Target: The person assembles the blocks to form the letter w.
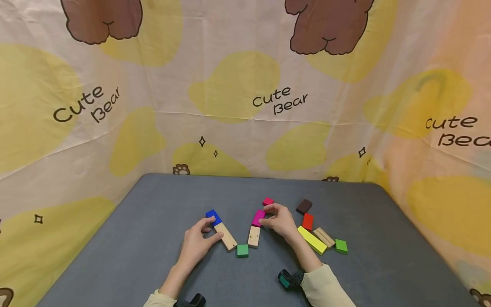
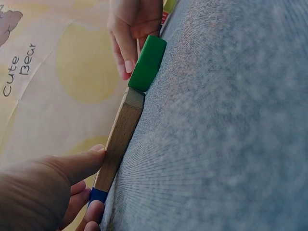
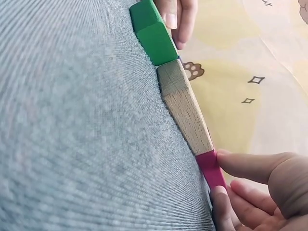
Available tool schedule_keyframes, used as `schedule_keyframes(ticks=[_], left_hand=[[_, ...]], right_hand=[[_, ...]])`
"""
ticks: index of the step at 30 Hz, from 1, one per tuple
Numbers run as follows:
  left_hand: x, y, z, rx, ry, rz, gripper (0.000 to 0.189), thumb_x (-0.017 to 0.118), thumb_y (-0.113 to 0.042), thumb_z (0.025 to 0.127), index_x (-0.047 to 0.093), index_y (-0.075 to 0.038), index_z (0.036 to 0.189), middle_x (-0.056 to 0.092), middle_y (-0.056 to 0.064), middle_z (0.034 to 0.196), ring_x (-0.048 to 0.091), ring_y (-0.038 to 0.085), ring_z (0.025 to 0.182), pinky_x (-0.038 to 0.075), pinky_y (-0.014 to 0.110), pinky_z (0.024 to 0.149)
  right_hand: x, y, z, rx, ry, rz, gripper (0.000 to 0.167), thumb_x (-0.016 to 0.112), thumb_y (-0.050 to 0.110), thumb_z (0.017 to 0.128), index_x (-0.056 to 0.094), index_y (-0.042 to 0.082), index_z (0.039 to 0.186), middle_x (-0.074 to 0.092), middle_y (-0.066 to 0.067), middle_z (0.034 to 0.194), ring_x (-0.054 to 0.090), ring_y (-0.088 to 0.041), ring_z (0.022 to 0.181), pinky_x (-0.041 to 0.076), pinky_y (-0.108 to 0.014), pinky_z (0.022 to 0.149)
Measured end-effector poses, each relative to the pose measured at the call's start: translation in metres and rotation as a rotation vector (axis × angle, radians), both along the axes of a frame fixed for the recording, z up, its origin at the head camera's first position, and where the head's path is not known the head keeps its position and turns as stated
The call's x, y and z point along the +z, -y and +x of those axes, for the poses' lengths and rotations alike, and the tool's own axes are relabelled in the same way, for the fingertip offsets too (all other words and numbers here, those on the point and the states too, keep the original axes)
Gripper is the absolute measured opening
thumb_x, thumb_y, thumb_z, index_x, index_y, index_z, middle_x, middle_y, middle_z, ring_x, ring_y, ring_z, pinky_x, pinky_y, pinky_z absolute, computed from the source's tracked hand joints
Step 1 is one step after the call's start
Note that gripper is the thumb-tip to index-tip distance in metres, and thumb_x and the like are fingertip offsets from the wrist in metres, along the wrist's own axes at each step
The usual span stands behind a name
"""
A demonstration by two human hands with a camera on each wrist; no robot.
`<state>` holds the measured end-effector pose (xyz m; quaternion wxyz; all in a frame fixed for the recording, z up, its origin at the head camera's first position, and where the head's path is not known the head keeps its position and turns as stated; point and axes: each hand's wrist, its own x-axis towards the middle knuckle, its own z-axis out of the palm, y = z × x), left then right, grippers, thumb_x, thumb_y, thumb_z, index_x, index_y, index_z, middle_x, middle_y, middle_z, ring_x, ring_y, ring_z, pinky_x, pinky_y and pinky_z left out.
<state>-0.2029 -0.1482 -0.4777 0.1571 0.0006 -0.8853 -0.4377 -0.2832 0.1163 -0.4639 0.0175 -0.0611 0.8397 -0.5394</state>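
On the grey table, blocks form a V shape. Its left arm is a blue block (image 1: 213, 216) end to end with a long plain wooden block (image 1: 226, 237). A green block (image 1: 242, 250) sits at the bottom. The right arm has a shorter wooden block (image 1: 254, 237) and a magenta block (image 1: 258, 218). My left hand (image 1: 195, 243) holds the left arm, thumb on the long wooden block (image 2: 120, 137), fingertips at the blue block. With thumb and fingers, my right hand (image 1: 283, 222) pinches the magenta block (image 3: 210, 168). A pink block (image 1: 268, 201) lies just beyond those fingers.
Right of the V lie a dark brown block (image 1: 304, 207), a red block (image 1: 307, 221), a long yellow block (image 1: 312, 241), a ridged wooden block (image 1: 324, 237) and a light green block (image 1: 341, 246). A patterned cloth (image 1: 238, 94) hangs behind the table.
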Motion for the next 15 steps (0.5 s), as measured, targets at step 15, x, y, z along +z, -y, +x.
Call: schedule_keyframes(ticks=[15], left_hand=[[-0.0004,-0.0009,-0.0021,0.007,0.009,-0.011,0.053,0.085,-0.024,0.079,0.066,-0.007,0.126,0.065,0.011,0.124,0.064,0.027,0.101,0.050,0.049,0.085]], right_hand=[[-0.0031,-0.0016,-0.0001,0.060,-0.030,-0.008,0.041,0.084,0.009,0.078,0.067,0.003,0.114,0.068,-0.010,0.106,0.058,-0.018,0.065,0.047,-0.029,0.057]])
